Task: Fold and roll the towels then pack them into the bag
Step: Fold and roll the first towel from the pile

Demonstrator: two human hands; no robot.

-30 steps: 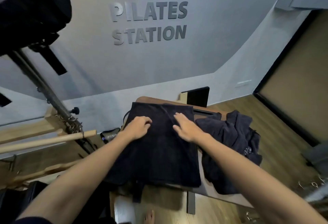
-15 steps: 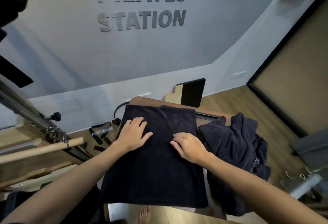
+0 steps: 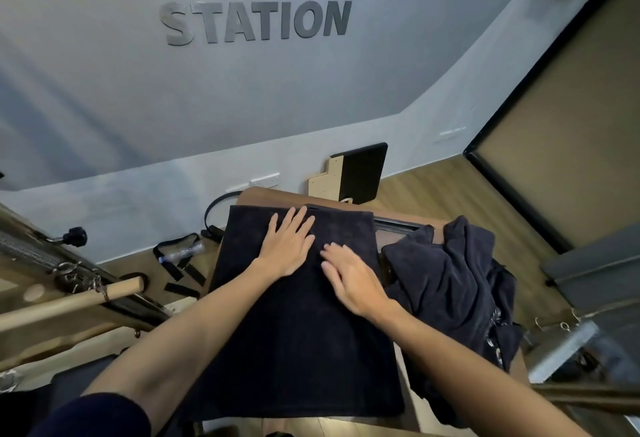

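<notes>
Both hands (left hand [image 3: 289, 249], right hand [image 3: 349, 279]) flat on the dark towel [image 3: 298, 332]

Left hand [image 3: 289, 248] and right hand [image 3: 349, 279] lie seemingly flat on dark towel [image 3: 298, 332].

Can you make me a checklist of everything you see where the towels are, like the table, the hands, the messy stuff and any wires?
Surface: brown table, mostly covered by cloth.
Job's things: dark folded towel lying flat on the table; pile of crumpled towels to its right. No bag seen.
Clutter: plastic bottle and black straps on the floor at left.
Grippers: left hand flat on the towel, fingers straight; right hand flat on the towel beside it.
Cables: black cable looping below the wall socket.
Surroundings: grey wall with sign letters; wooden bar at left; black board against the wall.
</notes>
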